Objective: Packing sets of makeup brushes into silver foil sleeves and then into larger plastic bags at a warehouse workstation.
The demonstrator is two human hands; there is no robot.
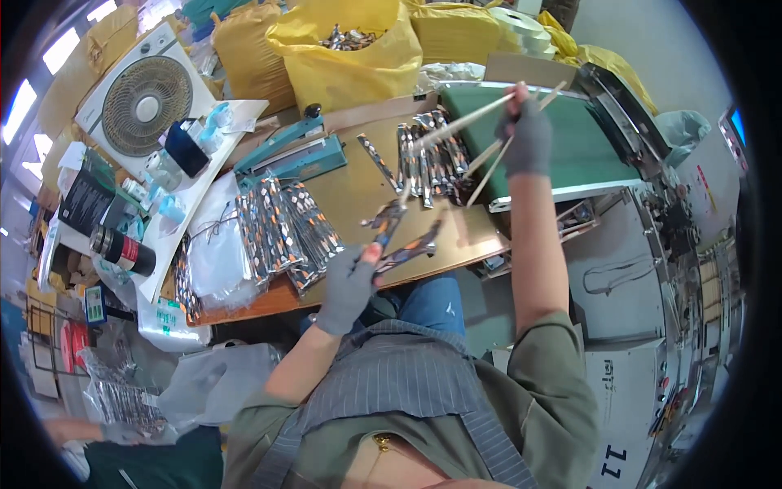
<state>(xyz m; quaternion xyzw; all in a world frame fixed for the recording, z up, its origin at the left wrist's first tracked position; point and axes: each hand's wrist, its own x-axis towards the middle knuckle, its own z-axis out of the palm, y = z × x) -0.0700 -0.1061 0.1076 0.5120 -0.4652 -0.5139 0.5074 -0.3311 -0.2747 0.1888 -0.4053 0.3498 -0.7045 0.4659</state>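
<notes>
My left hand, in a grey glove with bare fingertips, is closed around dark patterned paper sleeves that fan out over the table's front edge. A pale stick end shows at the top of one sleeve. Raised over the green belt, my right hand, gloved alike, grips several pale wooden chopsticks that point in different directions. Beyond the left hand, a row of patterned packets lies on the table, with one packet slightly apart. A larger stack of packets lies to the left.
A teal bar sealer stands behind the left stack. The green conveyor belt is at right. Behind are an open yellow sack and a fan. A white side shelf carries bottles and a phone. Another person's sleeve shows lower left.
</notes>
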